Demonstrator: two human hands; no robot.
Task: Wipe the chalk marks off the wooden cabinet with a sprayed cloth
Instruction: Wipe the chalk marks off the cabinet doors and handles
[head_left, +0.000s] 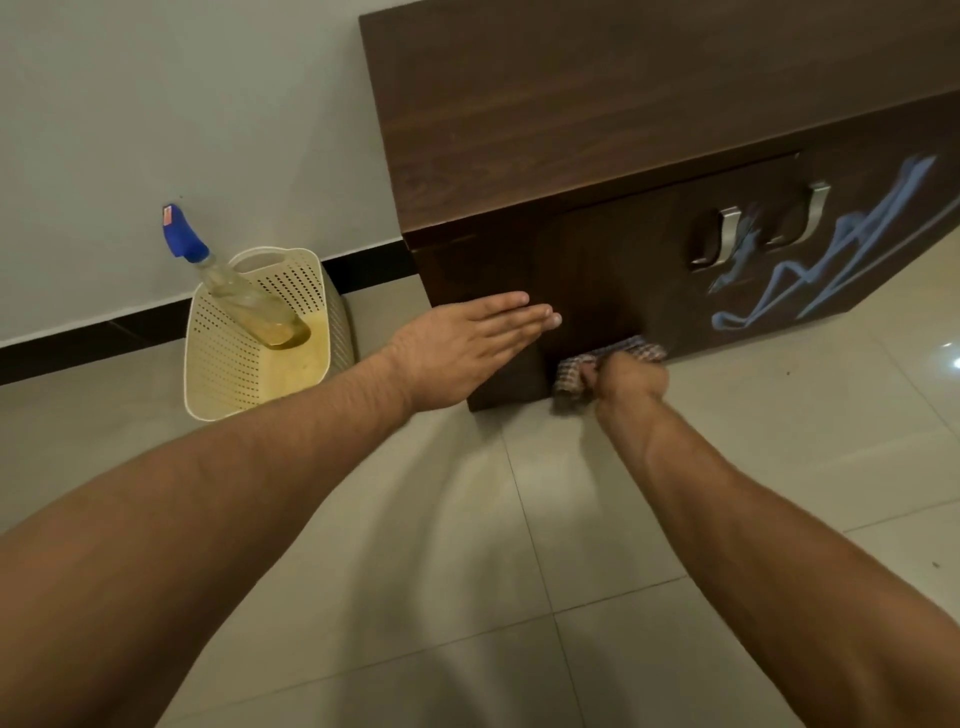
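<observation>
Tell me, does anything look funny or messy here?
Yes. Blue chalk marks are scribbled over the wooden cabinet door on the right, around the handles. The spray bottle also leans tilted in the basket.

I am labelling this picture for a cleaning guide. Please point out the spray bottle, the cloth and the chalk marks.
spray bottle (249, 301): head view, on the clear body, leaning in the basket.
cloth (641, 347): head view, on the checked fabric above the right hand.
chalk marks (852, 244): head view, on a blue stroke on the cabinet's right door.
</observation>
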